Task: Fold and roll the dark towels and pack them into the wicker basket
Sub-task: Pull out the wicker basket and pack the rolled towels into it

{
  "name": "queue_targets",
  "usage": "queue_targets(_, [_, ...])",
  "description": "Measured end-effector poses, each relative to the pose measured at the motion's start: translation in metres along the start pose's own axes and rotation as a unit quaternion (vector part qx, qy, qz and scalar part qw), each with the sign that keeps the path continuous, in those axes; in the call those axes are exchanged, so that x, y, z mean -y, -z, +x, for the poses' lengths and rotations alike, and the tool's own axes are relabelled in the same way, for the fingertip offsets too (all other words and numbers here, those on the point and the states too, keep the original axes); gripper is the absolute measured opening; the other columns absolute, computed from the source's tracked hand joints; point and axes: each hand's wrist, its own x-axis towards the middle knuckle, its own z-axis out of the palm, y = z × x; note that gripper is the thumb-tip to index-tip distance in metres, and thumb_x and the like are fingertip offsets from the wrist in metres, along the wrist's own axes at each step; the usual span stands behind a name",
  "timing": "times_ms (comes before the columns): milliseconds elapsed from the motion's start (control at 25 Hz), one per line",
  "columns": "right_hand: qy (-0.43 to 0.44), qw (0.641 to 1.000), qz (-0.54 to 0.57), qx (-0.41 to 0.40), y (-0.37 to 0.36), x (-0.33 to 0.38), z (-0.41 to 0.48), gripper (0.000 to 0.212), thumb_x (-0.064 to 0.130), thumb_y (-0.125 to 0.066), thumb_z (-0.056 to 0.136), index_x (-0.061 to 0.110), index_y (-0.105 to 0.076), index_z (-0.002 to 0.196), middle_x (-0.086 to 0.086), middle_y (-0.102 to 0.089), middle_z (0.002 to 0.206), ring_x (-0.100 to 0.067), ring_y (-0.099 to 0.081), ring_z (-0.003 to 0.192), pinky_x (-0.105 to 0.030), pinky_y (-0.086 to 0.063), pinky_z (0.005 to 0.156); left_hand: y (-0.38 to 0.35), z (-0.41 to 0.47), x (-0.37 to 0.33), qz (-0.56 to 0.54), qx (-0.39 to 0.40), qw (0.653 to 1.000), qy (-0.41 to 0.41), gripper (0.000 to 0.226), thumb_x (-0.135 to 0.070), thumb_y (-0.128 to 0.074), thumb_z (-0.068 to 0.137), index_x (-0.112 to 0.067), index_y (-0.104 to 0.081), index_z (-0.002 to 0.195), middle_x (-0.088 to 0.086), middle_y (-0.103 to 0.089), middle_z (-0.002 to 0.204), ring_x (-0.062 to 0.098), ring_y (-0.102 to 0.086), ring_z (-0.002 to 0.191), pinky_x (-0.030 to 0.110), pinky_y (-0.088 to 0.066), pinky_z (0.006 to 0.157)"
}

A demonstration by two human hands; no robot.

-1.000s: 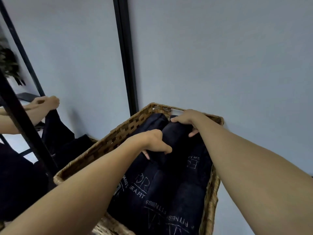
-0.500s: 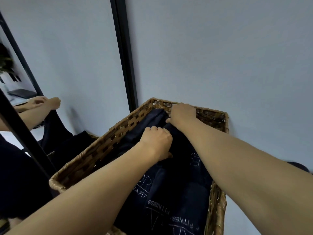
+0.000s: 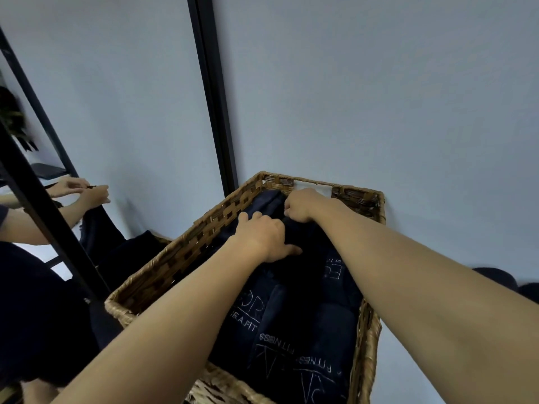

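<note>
Fingers of my left hand point(image 3: 264, 239) have curled down onto the rolled dark towel point(image 3: 303, 246) that my right hand point(image 3: 303, 205) pinches by its far end. Both have sunk deeper into the wicker basket point(image 3: 186, 258) since a second ago; it's nearly seated, I judge.

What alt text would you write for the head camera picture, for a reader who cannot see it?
Two bare hands, left hand and right hand, press a dark towel into the far end of a wicker basket already filled with rolled dark towels. The basket stands against a pale wall; a mirror on the left reflects the hands.
</note>
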Motion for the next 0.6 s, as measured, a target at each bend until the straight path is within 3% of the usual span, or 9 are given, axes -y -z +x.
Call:
queue_targets(80, [-0.010,0.986,0.133,-0.099,0.016,-0.007,-0.026,0.028,0.020,-0.051,0.094,0.017,-0.069,0.114,-0.005,-0.064,0.123,-0.026,-0.057,0.113,-0.033,-0.046,0.092,0.004,0.001,0.004,-0.093,0.010,0.995,0.039,0.051,-0.061,-0.048,0.090,-0.016,-0.058,0.109,0.011,-0.059,0.121,0.035,-0.048,0.119,0.052,-0.031,0.101])
queue_targets(160, [-0.050,0.927,0.294,-0.226,0.032,-0.023,-0.064,0.028,0.013,-0.050,0.094,0.018,-0.069,0.115,-0.003,-0.065,0.122,-0.021,-0.058,0.113,-0.030,-0.046,0.094,0.019,0.000,-0.003,-0.166,-0.081,0.981,0.055,0.032,-0.042,-0.052,0.091,-0.014,-0.063,0.102,0.009,-0.064,0.113,0.033,-0.056,0.109,0.047,-0.042,0.095])
queue_targets(240, [-0.098,0.877,0.352,-0.312,0.042,-0.048,-0.109,0.030,0.010,-0.048,0.094,0.018,-0.067,0.116,-0.002,-0.065,0.120,-0.020,-0.059,0.111,-0.030,-0.047,0.093,0.048,0.000,-0.033,-0.278,-0.163,0.946,0.024,0.022,-0.024,-0.052,0.089,-0.010,-0.067,0.098,0.007,-0.067,0.101,0.028,-0.062,0.097,0.037,-0.050,0.085])
queue_targets(280, [-0.129,0.869,0.351,-0.324,0.041,-0.063,-0.130,0.031,0.010,-0.048,0.094,0.017,-0.065,0.118,-0.003,-0.064,0.120,-0.021,-0.059,0.111,-0.032,-0.049,0.094,0.065,0.000,-0.055,-0.333,-0.161,0.929,-0.005,0.022,-0.020,-0.052,0.089,-0.007,-0.067,0.101,0.007,-0.067,0.099,0.026,-0.064,0.094,0.034,-0.053,0.082])
queue_targets(400, [-0.269,0.887,0.268,-0.265,0.018,-0.122,-0.192,0.030,0.013,-0.052,0.094,0.009,-0.061,0.123,-0.009,-0.062,0.123,-0.028,-0.058,0.111,-0.030,-0.047,0.084,0.094,-0.005,-0.150,-0.395,-0.032,0.914,-0.085,0.022,-0.013,-0.051,0.091,-0.001,-0.059,0.108,0.017,-0.066,0.104,0.032,-0.070,0.088,0.040,-0.060,0.081])
queue_targets(520, [-0.382,0.900,0.174,-0.115,-0.011,-0.166,-0.235,0.014,0.017,-0.060,0.091,0.004,-0.056,0.094,-0.013,-0.063,0.108,-0.030,-0.058,0.090,-0.030,-0.041,0.068,0.071,-0.011,-0.233,-0.298,0.144,0.937,-0.115,0.037,-0.016,-0.058,0.092,-0.002,-0.049,0.125,0.019,-0.063,0.111,0.035,-0.070,0.091,0.043,-0.058,0.085])
queue_targets(600, [-0.410,0.899,0.151,-0.037,-0.033,-0.185,-0.247,0.015,0.013,-0.059,0.090,0.005,-0.049,0.082,-0.014,-0.062,0.106,-0.031,-0.059,0.093,-0.032,-0.041,0.070,0.043,-0.018,-0.266,-0.233,0.232,0.934,-0.141,0.054,-0.023,-0.064,0.091,-0.004,-0.044,0.138,0.017,-0.060,0.112,0.034,-0.067,0.100,0.042,-0.054,0.092])
